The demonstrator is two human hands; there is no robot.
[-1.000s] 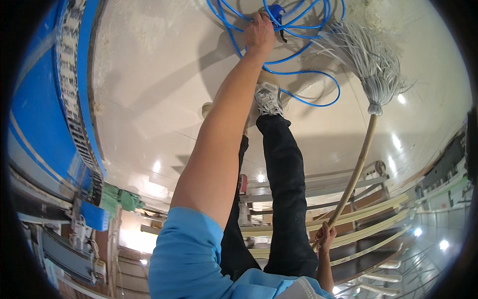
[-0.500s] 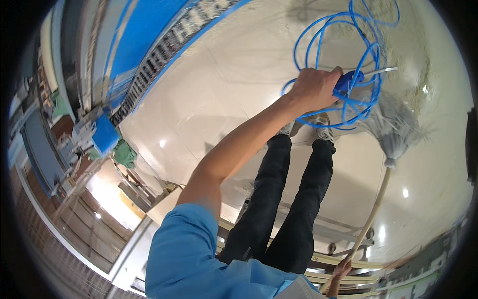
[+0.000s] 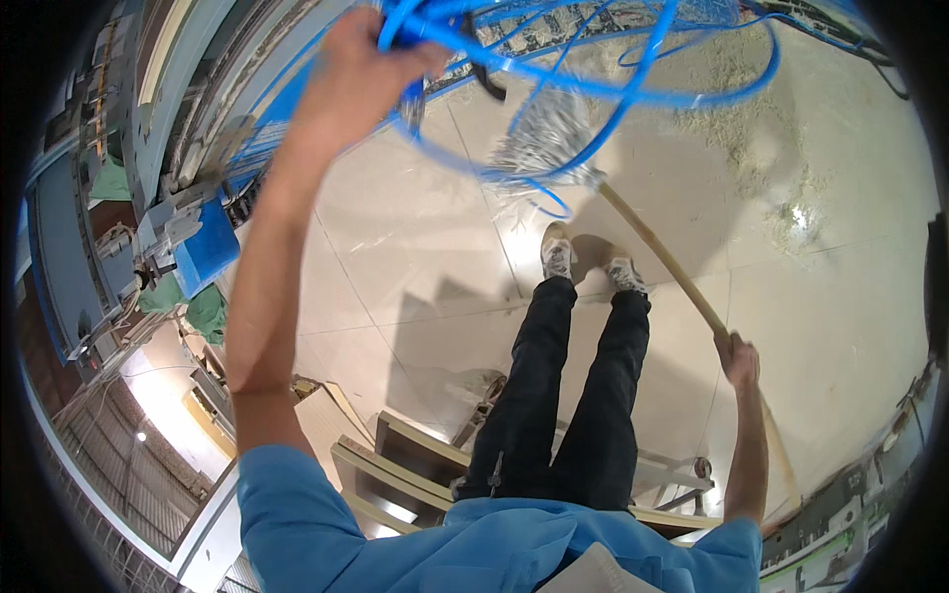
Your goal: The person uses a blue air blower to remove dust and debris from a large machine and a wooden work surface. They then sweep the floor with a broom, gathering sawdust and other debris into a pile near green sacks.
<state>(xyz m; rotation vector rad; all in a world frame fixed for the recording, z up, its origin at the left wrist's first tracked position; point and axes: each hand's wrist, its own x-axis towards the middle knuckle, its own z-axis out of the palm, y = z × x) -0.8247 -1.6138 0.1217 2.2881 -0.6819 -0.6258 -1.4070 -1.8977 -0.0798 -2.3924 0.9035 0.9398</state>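
Note:
Raised at the upper left, my left hand (image 3: 361,84) is closed around a blue air blow gun (image 3: 410,91), its body mostly covered by fingers and hose. Loops of blue air hose (image 3: 682,97) hang from it across the upper middle. Lower right, my right hand (image 3: 739,362) grips the wooden handle of a mop (image 3: 664,255). The grey stringy mop head (image 3: 554,138) rests on the floor beyond my shoes, partly behind the hose.
Pale sawdust (image 3: 756,148) lies scattered over the tiled floor at the upper right. A long blue and grey machine (image 3: 267,133) runs along the upper left. Boards (image 3: 395,474) are stacked by my legs, beside a wheeled frame (image 3: 682,479). A blue box (image 3: 206,247) stands at the left.
My left hand has moved up and left with the blow gun and hose. My right hand has come forward on the handle, and the mop head has swung left toward the machine.

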